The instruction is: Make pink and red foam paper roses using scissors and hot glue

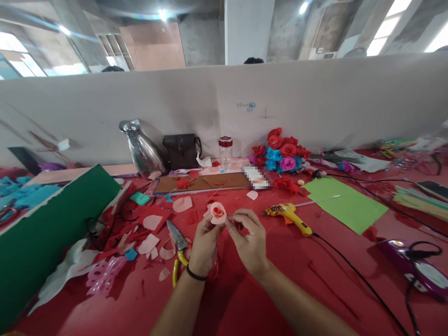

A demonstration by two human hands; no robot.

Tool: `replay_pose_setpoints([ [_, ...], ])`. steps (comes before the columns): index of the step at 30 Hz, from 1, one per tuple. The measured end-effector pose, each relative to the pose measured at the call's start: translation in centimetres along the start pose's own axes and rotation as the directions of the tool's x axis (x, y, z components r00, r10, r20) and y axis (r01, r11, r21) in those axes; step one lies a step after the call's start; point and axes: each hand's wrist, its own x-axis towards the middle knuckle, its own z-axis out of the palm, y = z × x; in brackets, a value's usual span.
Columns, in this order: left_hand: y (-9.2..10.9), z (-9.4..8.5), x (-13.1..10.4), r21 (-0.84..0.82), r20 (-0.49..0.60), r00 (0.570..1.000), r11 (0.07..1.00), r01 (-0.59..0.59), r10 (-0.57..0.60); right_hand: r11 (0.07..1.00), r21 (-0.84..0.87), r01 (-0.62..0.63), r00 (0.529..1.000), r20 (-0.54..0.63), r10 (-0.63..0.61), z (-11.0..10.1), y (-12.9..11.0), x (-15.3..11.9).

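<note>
A small pink paper flower (pixel 217 213) with a red centre is held up in front of me, over the red table. My left hand (pixel 206 240) pinches it from the left and below. Beside it, my right hand (pixel 249 237) has its thumb and fingertips closed near the flower's lower right edge; what they grip is too small to tell. Scissors (pixel 179 239) with yellow handles lie just left of my left hand. Pink paper petals (pixel 149 244) are scattered farther left. To the right of my right hand lies a yellow glue gun (pixel 290 216) with a black cord.
Green board (pixel 59 238) stands at the left. Along the back are a metal jug (pixel 142 149), black bag (pixel 182 151), glass jar (pixel 226 154) and paper flowers (pixel 285 151). Light green paper (pixel 346 203) and a purple device (pixel 416 268) lie at the right.
</note>
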Motion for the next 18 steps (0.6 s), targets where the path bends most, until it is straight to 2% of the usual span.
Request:
replay_pose_setpoints([
  [6, -0.6, -0.1, -0.3, -0.014, 0.046, 0.999, 1.000, 0.004, -0.003, 0.998, 0.036, 0.042, 0.999, 0.002, -0.042, 0.0, -0.4, 0.1],
  [12, 0.4, -0.1, 0.1, -0.101, -0.034, 0.999, 0.995, -0.024, 0.020, 0.992, -0.072, 0.103, 0.993, -0.049, -0.107, 0.1, -0.2, -0.2],
  [15, 1.3, -0.6, 0.7, -0.183, -0.113, 0.993, 0.982, -0.038, 0.018, 0.981, -0.091, 0.170, 0.985, 0.023, -0.168, 0.5, -0.2, -0.7],
  [18, 2.2, -1.4, 1.3, -0.221, -0.150, 0.987, 0.971, -0.087, 0.054, 0.942, -0.092, 0.322, 0.941, 0.141, -0.308, 0.3, -0.2, -0.7],
])
